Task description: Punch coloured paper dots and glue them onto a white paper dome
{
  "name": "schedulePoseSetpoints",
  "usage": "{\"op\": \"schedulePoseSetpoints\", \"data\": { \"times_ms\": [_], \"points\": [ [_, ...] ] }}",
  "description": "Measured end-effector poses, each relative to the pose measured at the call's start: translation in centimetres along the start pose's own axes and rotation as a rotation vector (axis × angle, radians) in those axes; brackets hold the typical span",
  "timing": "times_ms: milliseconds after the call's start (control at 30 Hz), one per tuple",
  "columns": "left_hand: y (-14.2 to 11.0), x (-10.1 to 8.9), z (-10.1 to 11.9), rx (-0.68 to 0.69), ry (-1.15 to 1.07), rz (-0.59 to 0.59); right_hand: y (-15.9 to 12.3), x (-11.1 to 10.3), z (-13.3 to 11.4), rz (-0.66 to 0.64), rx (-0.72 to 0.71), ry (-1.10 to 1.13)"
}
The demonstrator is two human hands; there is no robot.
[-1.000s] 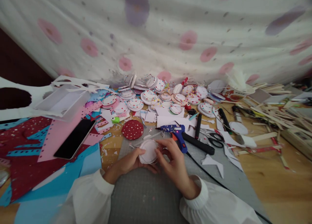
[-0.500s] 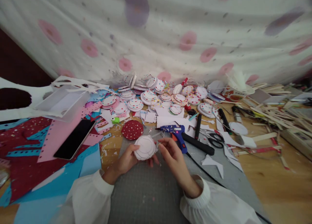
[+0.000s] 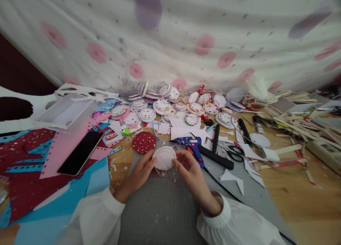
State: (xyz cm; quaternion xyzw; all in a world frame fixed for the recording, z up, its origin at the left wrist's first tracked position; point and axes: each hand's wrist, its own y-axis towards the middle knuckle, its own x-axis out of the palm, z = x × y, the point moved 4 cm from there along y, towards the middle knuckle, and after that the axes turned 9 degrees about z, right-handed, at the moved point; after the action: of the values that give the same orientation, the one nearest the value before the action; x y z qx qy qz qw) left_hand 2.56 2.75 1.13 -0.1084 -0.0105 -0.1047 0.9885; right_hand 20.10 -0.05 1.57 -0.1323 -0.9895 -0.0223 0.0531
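Between my two hands, above a grey cutting mat (image 3: pixel 160 209), is a white paper disc (image 3: pixel 164 158) with thin thread-like strands at its lower edge. My left hand (image 3: pixel 141 172) pinches its left side between thumb and fingers. On the opposite edge, my right hand (image 3: pixel 189 170) grips it with thumb and fingertips. A dark red disc with pale dots (image 3: pixel 144 142) lies just beyond my left hand. Right behind my right hand rests a blue glue gun (image 3: pixel 195 147) with a small red light on.
Many decorated paper discs (image 3: pixel 162 105) are piled along the curtain. A phone (image 3: pixel 81 152) lies on coloured sheets at left, near a white box (image 3: pixel 68 112). Scissors (image 3: pixel 236 152), a black marker (image 3: pixel 216 138) and paper scraps lie to the right, with wooden sticks (image 3: pixel 301 113) beyond.
The white disc was held mainly by my left hand half a second ago, with my right fingers beside it. Now it is slightly higher and to the right, with both hands at its edges.
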Motion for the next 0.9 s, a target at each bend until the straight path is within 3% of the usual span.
{"op": "schedulePoseSetpoints", "data": {
  "times_ms": [133,300,633,900],
  "points": [
    [0.07,-0.36,0.77,0.182,0.212,0.098,-0.12,0.11,0.02,-0.026,0.028,0.022],
    [0.11,-0.55,0.88,0.278,0.302,0.144,-0.35,0.76,-0.35,-0.105,0.071,0.098],
    [0.05,-0.82,0.55,0.378,0.396,0.170,-0.44,0.67,-0.40,-0.077,0.189,0.163],
    [-0.23,-1.02,0.37,0.422,0.410,0.206,-0.37,0.71,-0.17,-0.079,0.199,0.181]
  ]
}}
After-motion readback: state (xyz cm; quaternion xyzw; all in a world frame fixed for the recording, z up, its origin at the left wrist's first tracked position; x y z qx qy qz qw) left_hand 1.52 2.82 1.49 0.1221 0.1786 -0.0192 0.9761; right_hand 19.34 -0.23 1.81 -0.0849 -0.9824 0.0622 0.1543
